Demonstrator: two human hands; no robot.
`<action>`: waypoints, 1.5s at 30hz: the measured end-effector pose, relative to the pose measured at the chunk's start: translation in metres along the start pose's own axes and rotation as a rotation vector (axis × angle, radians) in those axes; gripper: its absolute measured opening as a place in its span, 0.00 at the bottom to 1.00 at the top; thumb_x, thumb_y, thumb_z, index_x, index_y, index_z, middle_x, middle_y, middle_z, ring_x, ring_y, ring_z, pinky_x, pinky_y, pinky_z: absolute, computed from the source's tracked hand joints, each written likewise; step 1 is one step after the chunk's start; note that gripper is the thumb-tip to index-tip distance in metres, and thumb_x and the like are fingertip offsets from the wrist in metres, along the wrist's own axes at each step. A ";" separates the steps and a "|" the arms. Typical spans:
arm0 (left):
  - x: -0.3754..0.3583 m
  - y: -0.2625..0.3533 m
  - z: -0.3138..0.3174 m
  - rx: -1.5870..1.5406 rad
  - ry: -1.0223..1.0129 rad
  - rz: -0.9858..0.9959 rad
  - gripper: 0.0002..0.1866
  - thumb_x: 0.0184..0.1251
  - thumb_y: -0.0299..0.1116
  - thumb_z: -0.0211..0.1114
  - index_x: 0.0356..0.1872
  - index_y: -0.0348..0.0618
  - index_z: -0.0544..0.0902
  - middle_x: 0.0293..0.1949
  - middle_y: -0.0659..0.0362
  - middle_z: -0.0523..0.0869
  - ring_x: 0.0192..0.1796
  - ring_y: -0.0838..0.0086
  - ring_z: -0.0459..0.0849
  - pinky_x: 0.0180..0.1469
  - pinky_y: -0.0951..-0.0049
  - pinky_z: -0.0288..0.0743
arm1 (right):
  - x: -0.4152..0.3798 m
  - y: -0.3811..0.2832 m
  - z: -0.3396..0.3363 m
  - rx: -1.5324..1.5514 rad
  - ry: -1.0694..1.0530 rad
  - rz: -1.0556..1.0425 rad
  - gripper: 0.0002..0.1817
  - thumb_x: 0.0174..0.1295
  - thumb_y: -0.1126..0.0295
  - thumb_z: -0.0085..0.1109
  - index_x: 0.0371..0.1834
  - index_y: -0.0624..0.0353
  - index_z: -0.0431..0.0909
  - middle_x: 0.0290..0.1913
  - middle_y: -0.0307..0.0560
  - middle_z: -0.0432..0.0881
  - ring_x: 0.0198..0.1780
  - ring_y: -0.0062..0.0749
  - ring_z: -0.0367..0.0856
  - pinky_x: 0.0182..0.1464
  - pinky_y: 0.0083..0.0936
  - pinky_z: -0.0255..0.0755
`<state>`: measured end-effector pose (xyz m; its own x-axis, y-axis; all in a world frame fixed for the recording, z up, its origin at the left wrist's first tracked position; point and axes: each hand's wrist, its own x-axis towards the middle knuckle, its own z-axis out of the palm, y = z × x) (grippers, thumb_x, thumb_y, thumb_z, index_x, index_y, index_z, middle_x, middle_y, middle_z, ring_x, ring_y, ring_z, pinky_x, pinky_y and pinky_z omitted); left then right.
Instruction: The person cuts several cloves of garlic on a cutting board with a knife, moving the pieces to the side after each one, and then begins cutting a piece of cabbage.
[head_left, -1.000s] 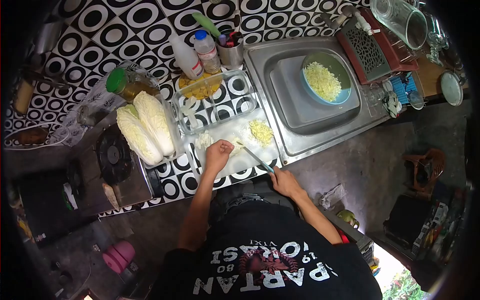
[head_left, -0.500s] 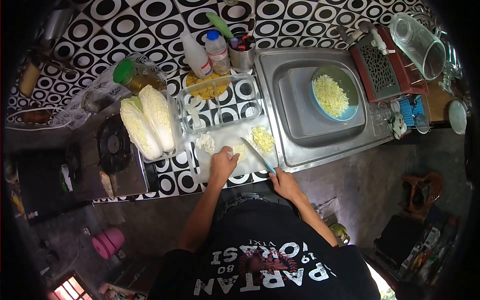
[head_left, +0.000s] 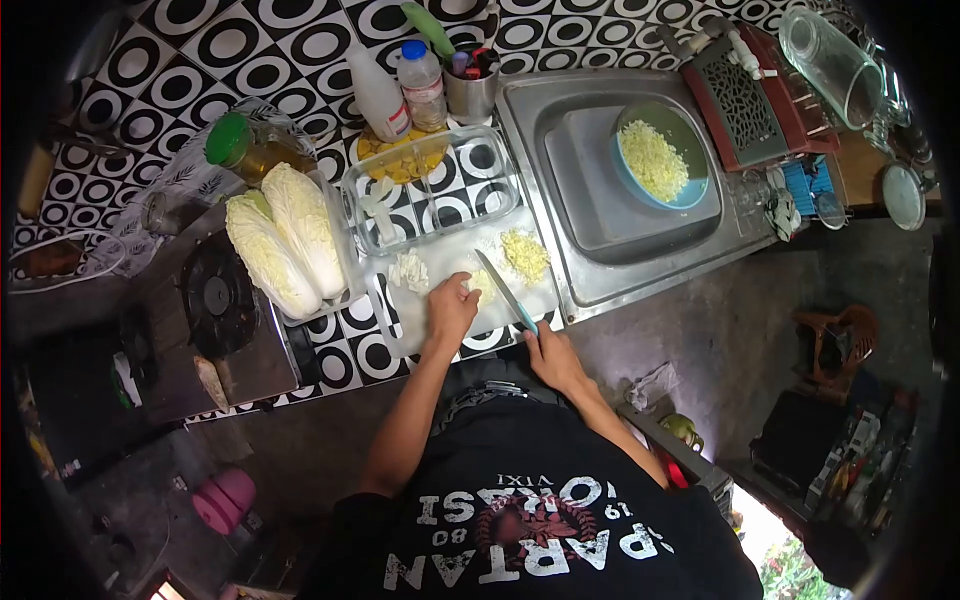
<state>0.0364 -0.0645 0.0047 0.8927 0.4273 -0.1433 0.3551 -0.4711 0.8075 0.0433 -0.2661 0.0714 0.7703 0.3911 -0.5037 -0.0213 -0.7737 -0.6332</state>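
My right hand (head_left: 556, 360) is wrapped round the blue handle of a kitchen knife (head_left: 505, 287). Its blade lies slantwise over a whitish cutting board (head_left: 405, 335), between a small heap of pale slices (head_left: 483, 287) and a mound of finely chopped yellow pieces (head_left: 525, 255). Just left of the blade, my left hand (head_left: 453, 308) is closed, its bent fingertips pinching a pale vegetable piece beside the slices. White strips (head_left: 408, 270) lie on the board's left part. Behind it stands a divided clear container (head_left: 430, 240) with a few white pieces inside.
Two napa cabbages (head_left: 290, 240) sit in a clear tray left of the board, near a stove (head_left: 225, 290). A steel sink (head_left: 570, 305) on the right holds a blue bowl (head_left: 690, 200) of chopped pale vegetable. Bottles (head_left: 422, 90) and a utensil cup (head_left: 470, 97) stand behind.
The whole view has shifted slightly upward and tilted. Both hands stay at the board, with the knife still in the right one and its blade a little closer to the slices.
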 end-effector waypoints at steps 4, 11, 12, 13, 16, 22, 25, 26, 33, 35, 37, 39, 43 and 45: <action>0.002 0.001 0.000 0.022 0.010 0.043 0.19 0.47 0.28 0.71 0.44 0.39 0.82 0.24 0.54 0.80 0.24 0.70 0.80 0.30 0.72 0.75 | -0.001 -0.013 0.013 -0.018 0.046 -0.022 0.14 0.68 0.64 0.43 0.39 0.68 0.66 0.28 0.72 0.77 0.34 0.70 0.75 0.38 0.56 0.66; 0.002 0.005 -0.004 0.043 -0.022 0.081 0.21 0.47 0.29 0.71 0.46 0.39 0.81 0.28 0.52 0.78 0.24 0.66 0.79 0.30 0.68 0.75 | -0.006 -0.011 0.024 -0.024 0.113 -0.029 0.13 0.69 0.65 0.42 0.39 0.68 0.64 0.27 0.71 0.76 0.34 0.70 0.74 0.36 0.55 0.65; 0.001 0.004 -0.003 0.043 -0.028 0.083 0.21 0.47 0.29 0.71 0.46 0.39 0.81 0.28 0.52 0.78 0.24 0.66 0.79 0.30 0.68 0.75 | -0.007 -0.011 0.026 -0.024 0.104 -0.015 0.14 0.69 0.64 0.41 0.38 0.68 0.64 0.29 0.72 0.76 0.36 0.70 0.75 0.38 0.56 0.66; 0.001 0.003 -0.003 0.055 -0.018 0.102 0.21 0.48 0.29 0.71 0.46 0.39 0.81 0.28 0.51 0.78 0.24 0.66 0.79 0.30 0.68 0.75 | -0.008 -0.013 0.028 -0.021 0.109 -0.010 0.14 0.69 0.64 0.41 0.38 0.68 0.64 0.29 0.72 0.76 0.36 0.70 0.75 0.38 0.56 0.66; 0.003 0.001 0.000 0.084 0.000 0.144 0.20 0.49 0.30 0.70 0.46 0.39 0.81 0.28 0.51 0.78 0.24 0.65 0.79 0.30 0.67 0.75 | -0.009 -0.015 0.031 -0.016 0.118 0.004 0.14 0.69 0.64 0.41 0.37 0.68 0.63 0.29 0.71 0.77 0.35 0.71 0.75 0.38 0.57 0.66; 0.009 0.003 -0.003 0.120 -0.013 0.143 0.17 0.49 0.30 0.70 0.42 0.38 0.83 0.24 0.50 0.79 0.25 0.63 0.80 0.32 0.65 0.75 | -0.003 -0.023 0.041 -0.100 0.070 0.017 0.13 0.67 0.65 0.44 0.37 0.67 0.63 0.30 0.70 0.78 0.35 0.70 0.76 0.39 0.57 0.69; 0.014 0.002 -0.003 0.143 -0.033 0.141 0.15 0.49 0.30 0.71 0.40 0.36 0.84 0.22 0.51 0.80 0.24 0.64 0.81 0.32 0.67 0.75 | 0.001 -0.016 0.050 -0.160 0.072 0.025 0.12 0.66 0.66 0.46 0.39 0.66 0.62 0.30 0.68 0.79 0.35 0.68 0.77 0.39 0.56 0.71; 0.015 0.000 -0.003 0.153 -0.052 0.139 0.15 0.49 0.29 0.71 0.39 0.35 0.85 0.21 0.52 0.80 0.23 0.66 0.82 0.31 0.69 0.76 | 0.002 -0.013 0.053 -0.186 0.064 0.036 0.12 0.64 0.67 0.47 0.39 0.66 0.61 0.30 0.68 0.79 0.35 0.68 0.78 0.39 0.55 0.72; 0.017 0.015 -0.009 -0.053 -0.179 -0.162 0.15 0.50 0.26 0.72 0.40 0.30 0.84 0.23 0.55 0.83 0.19 0.75 0.82 0.24 0.76 0.75 | 0.028 -0.032 0.052 -0.237 0.005 0.078 0.15 0.56 0.72 0.53 0.42 0.68 0.62 0.31 0.70 0.79 0.38 0.66 0.79 0.41 0.52 0.73; 0.017 0.007 -0.006 -0.043 -0.145 -0.117 0.15 0.50 0.27 0.72 0.40 0.30 0.84 0.23 0.55 0.83 0.19 0.74 0.82 0.24 0.75 0.75 | 0.026 -0.032 0.053 -0.214 0.011 0.073 0.16 0.55 0.73 0.54 0.42 0.68 0.62 0.32 0.70 0.79 0.38 0.66 0.79 0.41 0.52 0.73; 0.019 -0.008 0.005 -0.065 -0.095 -0.074 0.16 0.50 0.27 0.73 0.40 0.31 0.84 0.23 0.55 0.82 0.20 0.74 0.83 0.24 0.75 0.76 | 0.020 -0.026 0.050 -0.193 0.009 0.066 0.17 0.53 0.75 0.55 0.42 0.68 0.62 0.32 0.71 0.79 0.39 0.66 0.79 0.42 0.52 0.73; 0.018 -0.013 0.007 -0.051 -0.087 -0.073 0.16 0.50 0.27 0.73 0.40 0.31 0.84 0.23 0.55 0.82 0.20 0.74 0.82 0.24 0.75 0.76 | 0.003 -0.017 0.048 -0.200 -0.005 0.087 0.16 0.53 0.74 0.55 0.42 0.68 0.62 0.32 0.71 0.79 0.39 0.66 0.79 0.43 0.52 0.73; 0.017 -0.008 0.005 -0.026 -0.094 -0.056 0.16 0.50 0.27 0.73 0.41 0.32 0.84 0.21 0.56 0.81 0.19 0.75 0.82 0.24 0.75 0.75 | 0.003 -0.018 0.044 -0.229 -0.009 0.099 0.15 0.54 0.74 0.54 0.41 0.68 0.62 0.32 0.70 0.79 0.38 0.66 0.79 0.42 0.52 0.73; 0.017 -0.007 0.004 -0.023 -0.096 -0.047 0.16 0.50 0.27 0.73 0.41 0.32 0.84 0.20 0.56 0.80 0.19 0.75 0.82 0.25 0.75 0.75 | 0.013 -0.022 0.044 -0.230 -0.006 0.069 0.15 0.54 0.74 0.53 0.41 0.67 0.62 0.31 0.70 0.79 0.38 0.66 0.79 0.42 0.53 0.73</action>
<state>0.0501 -0.0573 -0.0060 0.8982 0.3719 -0.2342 0.3914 -0.4342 0.8114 0.0258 -0.2220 0.0526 0.7682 0.3357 -0.5451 0.0725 -0.8916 -0.4469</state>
